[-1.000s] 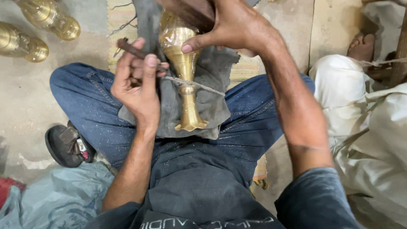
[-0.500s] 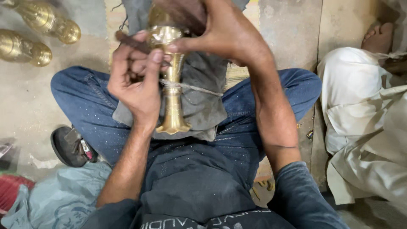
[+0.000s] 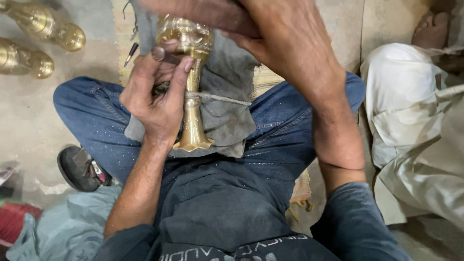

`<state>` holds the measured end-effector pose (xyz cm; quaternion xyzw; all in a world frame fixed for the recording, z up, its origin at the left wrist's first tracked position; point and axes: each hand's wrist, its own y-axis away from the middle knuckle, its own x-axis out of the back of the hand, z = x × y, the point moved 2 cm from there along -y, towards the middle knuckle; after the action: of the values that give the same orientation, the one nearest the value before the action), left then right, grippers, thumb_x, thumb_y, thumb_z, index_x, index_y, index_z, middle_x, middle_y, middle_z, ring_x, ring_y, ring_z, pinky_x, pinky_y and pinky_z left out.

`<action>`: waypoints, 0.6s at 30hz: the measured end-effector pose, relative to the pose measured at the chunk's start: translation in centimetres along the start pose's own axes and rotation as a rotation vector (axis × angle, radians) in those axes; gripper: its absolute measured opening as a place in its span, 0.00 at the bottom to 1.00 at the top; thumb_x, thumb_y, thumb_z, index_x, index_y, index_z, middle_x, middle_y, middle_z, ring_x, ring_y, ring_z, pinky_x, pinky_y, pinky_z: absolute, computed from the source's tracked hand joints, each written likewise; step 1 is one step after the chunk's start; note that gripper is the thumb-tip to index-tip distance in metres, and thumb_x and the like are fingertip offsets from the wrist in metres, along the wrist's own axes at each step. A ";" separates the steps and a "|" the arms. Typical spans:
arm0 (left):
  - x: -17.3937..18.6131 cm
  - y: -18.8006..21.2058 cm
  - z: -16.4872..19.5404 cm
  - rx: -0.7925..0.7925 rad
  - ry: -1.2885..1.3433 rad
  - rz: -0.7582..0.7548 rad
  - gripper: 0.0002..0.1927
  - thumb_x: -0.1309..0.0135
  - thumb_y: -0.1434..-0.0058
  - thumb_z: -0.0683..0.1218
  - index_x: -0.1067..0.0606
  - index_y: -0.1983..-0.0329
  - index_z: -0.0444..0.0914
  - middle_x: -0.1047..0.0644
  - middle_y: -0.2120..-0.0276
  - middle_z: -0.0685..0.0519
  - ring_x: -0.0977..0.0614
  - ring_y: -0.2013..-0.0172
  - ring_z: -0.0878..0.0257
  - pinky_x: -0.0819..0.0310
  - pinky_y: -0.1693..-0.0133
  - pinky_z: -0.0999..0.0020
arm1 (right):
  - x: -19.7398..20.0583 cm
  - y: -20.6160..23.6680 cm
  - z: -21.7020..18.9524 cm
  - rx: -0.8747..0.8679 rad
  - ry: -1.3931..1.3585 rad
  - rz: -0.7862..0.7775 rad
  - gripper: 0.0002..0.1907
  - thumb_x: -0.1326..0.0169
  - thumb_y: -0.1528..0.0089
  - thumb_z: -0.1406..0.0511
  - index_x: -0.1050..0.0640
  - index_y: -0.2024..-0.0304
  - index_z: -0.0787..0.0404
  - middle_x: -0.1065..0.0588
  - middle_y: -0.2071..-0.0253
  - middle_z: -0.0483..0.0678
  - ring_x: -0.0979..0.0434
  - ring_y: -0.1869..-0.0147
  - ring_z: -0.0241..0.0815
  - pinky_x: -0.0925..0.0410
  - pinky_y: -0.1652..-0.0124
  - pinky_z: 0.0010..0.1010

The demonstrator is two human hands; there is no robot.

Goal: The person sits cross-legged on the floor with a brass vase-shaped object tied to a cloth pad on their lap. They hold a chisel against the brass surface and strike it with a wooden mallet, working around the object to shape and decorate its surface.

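My right hand [image 3: 290,43] was blurred and hid the top of the tall brass goblet-shaped vase [image 3: 192,87]; its fingertips ran past the frame's upper edge. My left hand [image 3: 157,94] covered most of the thin metal tool [image 3: 164,55].

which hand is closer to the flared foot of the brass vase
Left. The left hand grips beside the stem just above the brass vase foot; the right hand sits up at its bowl.

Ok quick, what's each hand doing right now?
Left hand: closed on a small tool, tip against the brass vase.
Right hand: closed over the vase's top.
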<state>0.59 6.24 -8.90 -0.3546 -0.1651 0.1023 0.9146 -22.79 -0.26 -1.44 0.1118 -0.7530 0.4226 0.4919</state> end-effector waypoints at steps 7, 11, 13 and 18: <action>0.0 0.2 -0.2 -0.020 -0.067 0.016 0.18 0.33 0.30 0.33 0.28 0.43 0.32 0.19 0.56 0.43 0.14 0.63 0.63 0.15 0.62 0.74 | 3.6 0.7 -1.8 0.016 0.356 0.035 0.16 0.37 0.37 0.67 0.22 0.47 0.55 0.24 0.58 0.48 0.23 0.55 0.50 0.34 0.56 0.41; 0.3 0.6 -0.6 -0.007 -0.152 0.027 0.15 0.30 0.30 0.35 0.25 0.48 0.33 0.18 0.62 0.49 0.14 0.66 0.65 0.21 0.65 0.73 | 4.8 0.9 -1.9 0.023 0.333 0.056 0.15 0.39 0.37 0.69 0.21 0.48 0.55 0.25 0.59 0.47 0.24 0.58 0.48 0.34 0.57 0.38; 0.5 0.9 -0.8 -0.051 -0.180 0.052 0.13 0.30 0.34 0.35 0.23 0.51 0.33 0.18 0.64 0.50 0.16 0.69 0.63 0.25 0.67 0.70 | 5.3 1.0 -1.9 0.019 0.270 0.025 0.15 0.39 0.37 0.69 0.21 0.48 0.55 0.25 0.59 0.47 0.24 0.57 0.48 0.34 0.57 0.38; 0.7 1.4 -1.5 -0.071 -0.199 0.043 0.13 0.29 0.32 0.38 0.23 0.51 0.34 0.17 0.60 0.49 0.16 0.66 0.61 0.26 0.66 0.68 | 5.8 1.6 -2.5 0.010 0.275 -0.052 0.15 0.39 0.37 0.69 0.21 0.48 0.55 0.25 0.59 0.47 0.24 0.57 0.48 0.34 0.56 0.38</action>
<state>1.69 6.56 -10.78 -0.3783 -0.2510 0.1505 0.8782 -24.93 4.05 2.93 0.0748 -0.6733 0.4247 0.6006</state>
